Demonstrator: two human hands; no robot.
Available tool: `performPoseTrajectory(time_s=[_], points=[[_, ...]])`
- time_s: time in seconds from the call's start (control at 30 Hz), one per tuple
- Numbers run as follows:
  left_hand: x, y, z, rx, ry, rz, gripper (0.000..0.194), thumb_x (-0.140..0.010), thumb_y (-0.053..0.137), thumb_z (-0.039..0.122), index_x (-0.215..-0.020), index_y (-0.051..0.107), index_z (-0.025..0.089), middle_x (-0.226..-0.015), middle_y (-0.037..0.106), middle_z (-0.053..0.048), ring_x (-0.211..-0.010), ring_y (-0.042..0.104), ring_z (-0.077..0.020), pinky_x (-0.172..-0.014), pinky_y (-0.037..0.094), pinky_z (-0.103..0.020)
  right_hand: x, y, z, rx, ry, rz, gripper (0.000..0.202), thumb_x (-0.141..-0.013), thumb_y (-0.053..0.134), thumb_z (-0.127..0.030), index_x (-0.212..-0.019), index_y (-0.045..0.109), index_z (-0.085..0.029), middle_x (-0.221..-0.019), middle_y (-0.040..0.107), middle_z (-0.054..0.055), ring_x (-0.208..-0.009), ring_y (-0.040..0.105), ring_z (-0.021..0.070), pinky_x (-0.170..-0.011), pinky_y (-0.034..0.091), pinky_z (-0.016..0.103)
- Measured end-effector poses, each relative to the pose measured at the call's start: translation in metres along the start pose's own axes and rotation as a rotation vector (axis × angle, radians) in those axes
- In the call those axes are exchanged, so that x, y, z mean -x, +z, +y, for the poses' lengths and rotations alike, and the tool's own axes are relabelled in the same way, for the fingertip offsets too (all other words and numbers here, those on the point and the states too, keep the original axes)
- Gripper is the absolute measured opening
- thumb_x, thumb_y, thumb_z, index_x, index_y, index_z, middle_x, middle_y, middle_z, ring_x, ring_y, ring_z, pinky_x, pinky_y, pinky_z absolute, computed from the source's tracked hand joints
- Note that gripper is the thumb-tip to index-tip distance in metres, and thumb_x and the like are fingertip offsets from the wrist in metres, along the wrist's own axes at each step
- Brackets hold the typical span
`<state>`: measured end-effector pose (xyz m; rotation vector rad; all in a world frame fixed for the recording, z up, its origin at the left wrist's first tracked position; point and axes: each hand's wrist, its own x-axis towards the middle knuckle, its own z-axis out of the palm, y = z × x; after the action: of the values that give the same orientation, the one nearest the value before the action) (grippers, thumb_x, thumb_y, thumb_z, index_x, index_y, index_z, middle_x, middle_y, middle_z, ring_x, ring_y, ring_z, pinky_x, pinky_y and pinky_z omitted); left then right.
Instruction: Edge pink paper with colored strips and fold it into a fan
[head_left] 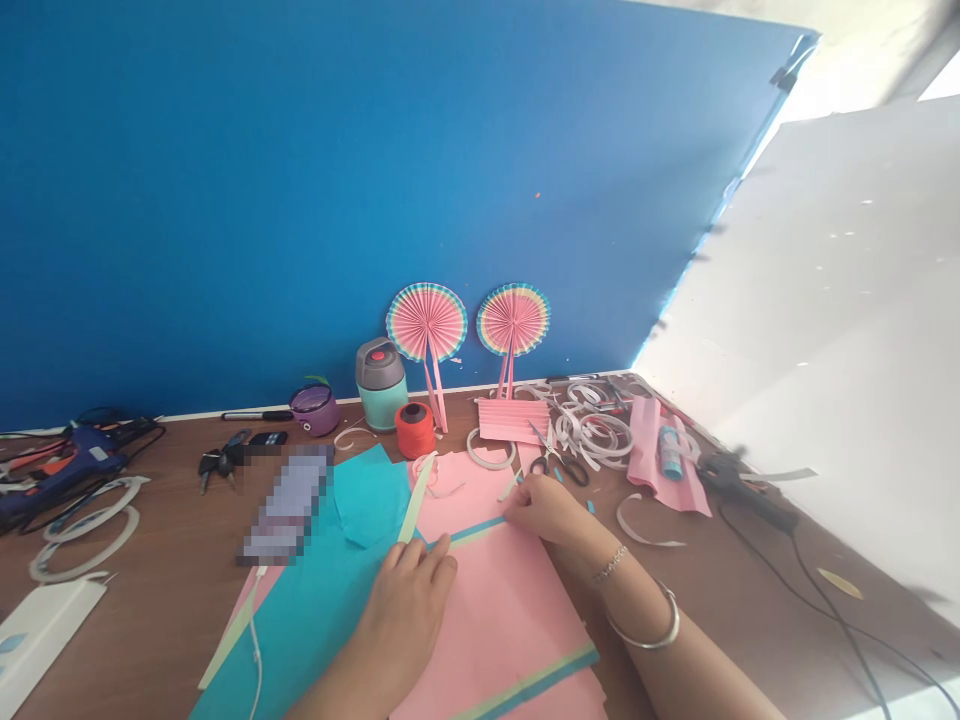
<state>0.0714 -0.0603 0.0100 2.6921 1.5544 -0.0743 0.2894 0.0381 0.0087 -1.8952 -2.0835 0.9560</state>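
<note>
Pink paper sheets (495,590) lie stacked before me, some edged with blue and pale-yellow strips. My left hand (409,595) rests on the left part of the pink paper, its fingers laid over the sheet and a little apart. At the right end of a blue-and-yellow edge, my right hand (546,512) pinches the pink paper between thumb and fingers; the fingertips are partly hidden. Just beyond that hand are scissors (551,450) with dark handles. Blue paper (315,600) spreads under and beside my left forearm, with a pale-yellow strip (416,500) near its right edge.
Two pleated round paper fans (427,322) lean on the blue wall. A red thread spool (415,430), a turquoise flask (382,390) and a purple cup (314,410) stand behind the paper. White paper curls (600,435) and a glue gun (750,490) with its cable are at right.
</note>
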Motion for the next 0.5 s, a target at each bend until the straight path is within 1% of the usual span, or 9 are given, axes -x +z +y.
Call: performPoseTrajectory(time_s=[0.1, 0.2, 0.33, 0.5], points=[[0.0, -0.0003, 0.0003, 0.004, 0.003, -0.009, 0.037, -0.081, 0.04, -0.002, -0.107, 0.059, 0.017, -0.135, 0.053, -0.007, -0.098, 0.055, -0.0241, -0.082, 0.043, -0.04, -0.0003, 0.0011, -0.0001, 0.012, -0.024, 0.006, 0.021, -0.062, 0.052, -0.016, -0.044, 0.042, -0.017, -0.043, 0.038, -0.004, -0.049, 0.04, 0.0096, -0.047, 0.024, 0.022], [-0.0002, 0.0007, -0.0001, 0.006, 0.0, -0.009, 0.036, -0.082, 0.04, -0.001, -0.107, 0.059, 0.017, -0.134, 0.053, -0.007, -0.098, 0.055, -0.0241, -0.082, 0.043, -0.041, 0.0003, 0.0022, -0.0013, 0.022, -0.021, 0.026, 0.021, -0.062, 0.052, -0.014, -0.044, 0.042, -0.017, -0.046, 0.041, -0.003, -0.049, 0.041, 0.0098, -0.047, 0.024, 0.023], [-0.0004, 0.0024, -0.0004, -0.008, -0.001, 0.003, 0.037, -0.081, 0.04, -0.002, -0.106, 0.059, 0.018, -0.134, 0.053, -0.006, -0.098, 0.055, -0.0237, -0.082, 0.042, -0.04, -0.0007, 0.0016, -0.0009, 0.091, 0.004, 0.082, 0.023, -0.062, 0.054, -0.014, -0.044, 0.04, -0.018, -0.048, 0.041, -0.002, -0.051, 0.043, 0.0107, -0.047, 0.023, 0.023], [0.0002, 0.0014, -0.0003, -0.011, -0.003, 0.013, 0.037, -0.08, 0.041, -0.002, -0.106, 0.058, 0.018, -0.134, 0.053, -0.007, -0.098, 0.055, -0.0239, -0.083, 0.042, -0.04, -0.0026, -0.0044, 0.0016, 0.166, 0.039, 0.115, 0.029, -0.063, 0.061, -0.015, -0.044, 0.039, -0.017, -0.061, 0.047, 0.0, -0.055, 0.046, 0.011, -0.047, 0.023, 0.023]])
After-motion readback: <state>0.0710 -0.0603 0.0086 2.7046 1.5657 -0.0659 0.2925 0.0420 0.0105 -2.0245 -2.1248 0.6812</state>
